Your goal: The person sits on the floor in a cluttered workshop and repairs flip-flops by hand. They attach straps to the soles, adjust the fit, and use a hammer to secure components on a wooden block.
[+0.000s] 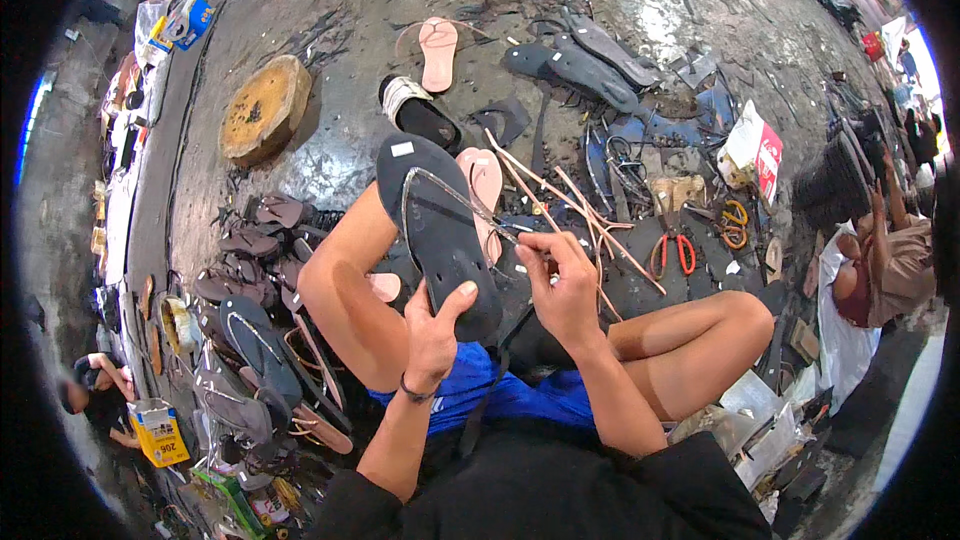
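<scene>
A black flip-flop is held up before me, toe end pointing away. My left hand is closed round its heel end, thumb on the upper face. A thin glittery strap runs from the toe part across the sole. My right hand pinches the free end of this strap, just right of the sole. Small holes show in the sole near the heel. Behind it lies a pink sandal, partly covered. Pinkish strips lie beyond my right hand.
Several dark sandals are heaped at my left. Red-handled pliers and orange-handled scissors lie at right. Ahead are a round wooden block, a pink sandal sole and black soles. Another person sits at far right.
</scene>
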### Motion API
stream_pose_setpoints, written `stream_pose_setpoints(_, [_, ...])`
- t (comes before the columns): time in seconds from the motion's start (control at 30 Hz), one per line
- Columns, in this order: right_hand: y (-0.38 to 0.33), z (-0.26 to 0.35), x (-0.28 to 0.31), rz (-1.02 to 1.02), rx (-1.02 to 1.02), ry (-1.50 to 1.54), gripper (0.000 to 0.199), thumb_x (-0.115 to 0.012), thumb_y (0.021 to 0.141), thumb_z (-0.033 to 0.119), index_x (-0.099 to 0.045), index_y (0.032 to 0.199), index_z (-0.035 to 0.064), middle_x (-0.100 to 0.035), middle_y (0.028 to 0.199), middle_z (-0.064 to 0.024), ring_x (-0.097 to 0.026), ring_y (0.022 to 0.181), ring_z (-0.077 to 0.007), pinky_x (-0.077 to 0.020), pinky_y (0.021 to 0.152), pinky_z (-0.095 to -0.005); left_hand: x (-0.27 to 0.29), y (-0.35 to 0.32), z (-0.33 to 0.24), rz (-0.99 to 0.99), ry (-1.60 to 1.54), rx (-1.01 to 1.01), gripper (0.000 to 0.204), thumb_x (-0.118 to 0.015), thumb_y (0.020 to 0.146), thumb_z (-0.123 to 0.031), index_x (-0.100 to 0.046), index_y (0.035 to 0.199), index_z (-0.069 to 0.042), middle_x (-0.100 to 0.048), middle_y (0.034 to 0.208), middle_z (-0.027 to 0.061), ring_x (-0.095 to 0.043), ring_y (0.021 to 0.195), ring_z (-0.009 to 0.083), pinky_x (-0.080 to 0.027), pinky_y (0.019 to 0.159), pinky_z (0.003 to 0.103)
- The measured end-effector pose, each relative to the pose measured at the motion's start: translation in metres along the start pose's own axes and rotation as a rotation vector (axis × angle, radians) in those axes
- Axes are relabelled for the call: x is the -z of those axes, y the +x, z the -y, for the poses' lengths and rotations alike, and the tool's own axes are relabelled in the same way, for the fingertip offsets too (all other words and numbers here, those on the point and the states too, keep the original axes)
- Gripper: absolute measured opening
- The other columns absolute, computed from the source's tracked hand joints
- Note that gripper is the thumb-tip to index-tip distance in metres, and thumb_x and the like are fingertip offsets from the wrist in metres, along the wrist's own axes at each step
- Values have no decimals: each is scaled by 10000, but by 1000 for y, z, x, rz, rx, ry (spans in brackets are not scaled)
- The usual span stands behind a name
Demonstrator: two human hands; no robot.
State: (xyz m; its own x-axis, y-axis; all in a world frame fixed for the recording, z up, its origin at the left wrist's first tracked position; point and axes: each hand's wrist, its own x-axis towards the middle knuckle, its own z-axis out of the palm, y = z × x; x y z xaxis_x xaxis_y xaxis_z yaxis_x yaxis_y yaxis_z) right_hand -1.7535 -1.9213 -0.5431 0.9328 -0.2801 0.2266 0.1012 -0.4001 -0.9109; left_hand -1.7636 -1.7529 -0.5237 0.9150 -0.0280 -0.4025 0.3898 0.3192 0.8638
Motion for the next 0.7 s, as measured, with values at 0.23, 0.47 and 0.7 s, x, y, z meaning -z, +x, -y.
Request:
stream_pose_setpoints(0.23, [-1,26,21,313,-112,42,131,-710,925,67,-695,1034,-4,-697,897,-94,-687,758,-165,-548,667,-283,0,-6,1,36,223,-199,369,-707,919,-125,-572,1222,36,-691,1068,87,-642,949,139,-523,866,288])
stream_pose_setpoints(0.47, [1,37,17,227,-138,195,146,-727,914,60,-668,1017,-25,-727,872,-86,-715,805,-119,-575,733,-268,-5,-11,-2,119,276,-241,406,-697,918,-96,-551,1277,25,-680,1137,107,-645,1002,164,-517,891,305])
stream_pose_setpoints(0.7, [-3,27,17,276,-101,88,126,-757,850,18,-673,940,-11,-725,839,-89,-717,762,-137,-570,695,-281,-4,-15,3,97,393,-294,389,-681,929,-63,-544,1282,25,-677,1129,85,-636,1008,143,-508,902,292])
